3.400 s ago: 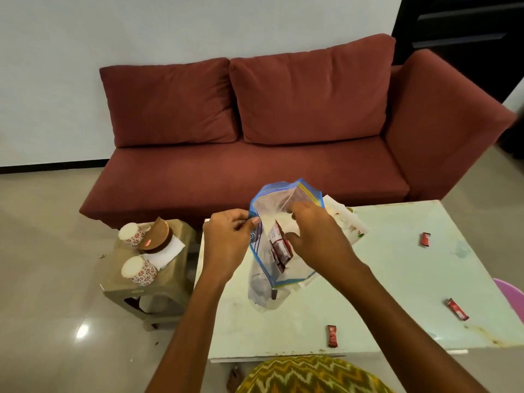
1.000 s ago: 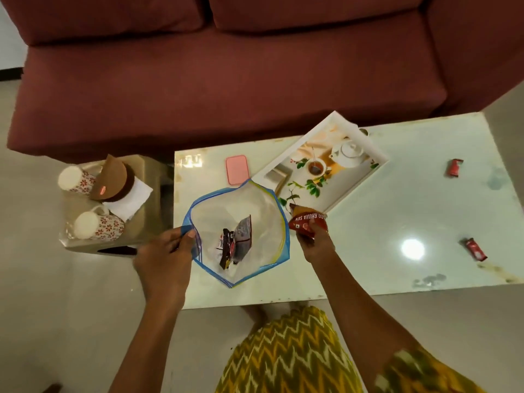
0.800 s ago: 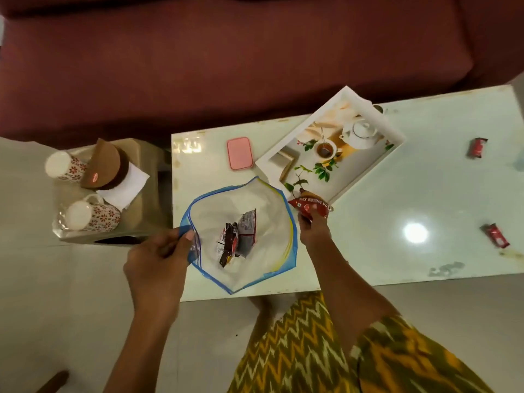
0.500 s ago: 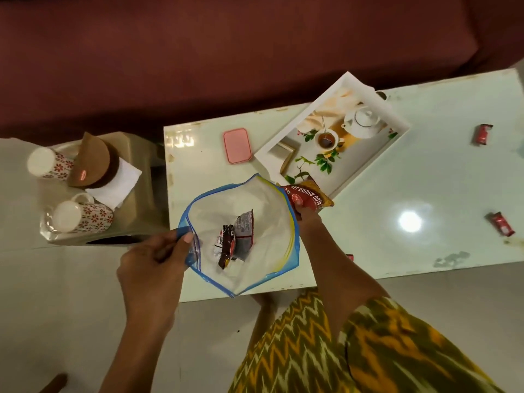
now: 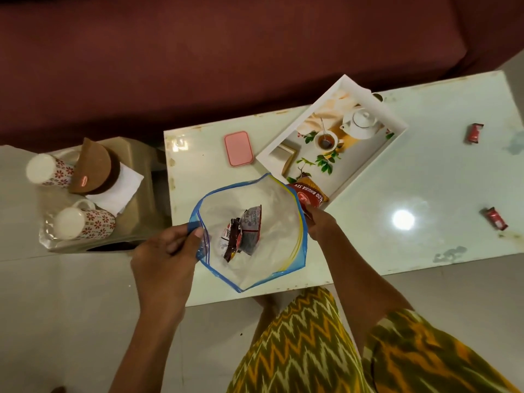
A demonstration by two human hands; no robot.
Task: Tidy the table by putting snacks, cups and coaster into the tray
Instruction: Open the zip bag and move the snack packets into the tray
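Note:
My left hand (image 5: 166, 252) pinches the left rim of a clear zip bag (image 5: 269, 251) with a blue edge, held open above the table's near edge. Small dark snack packets (image 5: 243, 232) lie inside it. My right hand (image 5: 319, 222) grips a red and orange snack packet (image 5: 309, 194) at the bag's right rim, over the near corner of the white tray (image 5: 394, 120). The tray has a printed teapot picture on its floor. Two red candies (image 5: 473, 133) (image 5: 494, 218) lie on the table's right part. A pink coaster (image 5: 238, 148) lies left of the tray.
Two floral cups (image 5: 46, 170) (image 5: 85, 222), a brown round lid (image 5: 90, 165) and a white napkin (image 5: 116, 188) rest on a low beige stool (image 5: 141, 177) left of the glass table (image 5: 425, 180). A maroon sofa (image 5: 226, 52) runs behind.
My right hand has taken the red snack packet out of the bag and moved it toward the tray's near corner. The view has tilted down from the sofa onto the table.

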